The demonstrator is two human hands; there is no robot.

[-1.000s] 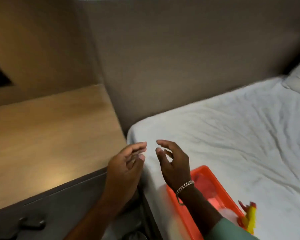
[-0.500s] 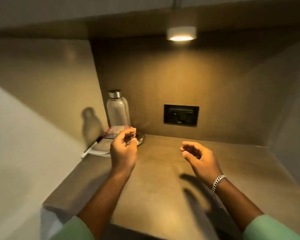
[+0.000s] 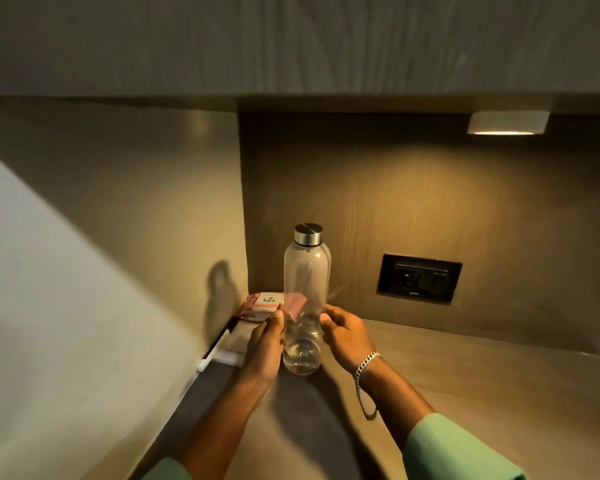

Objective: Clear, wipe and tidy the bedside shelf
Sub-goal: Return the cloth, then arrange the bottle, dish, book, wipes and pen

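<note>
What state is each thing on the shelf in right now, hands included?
Bottle: upright, capped, nearly empty.
Left hand: touching the bottle's left side.
Right hand: touching its right side.
Wipes packet: flat in the corner.
Pen: lying along the left wall.
Notepad: flat beside the pen.
Light: on.

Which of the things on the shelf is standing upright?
The clear bottle with the metal cap, between both hands. The wipes packet, notepad and pen to its left all lie flat.
</note>
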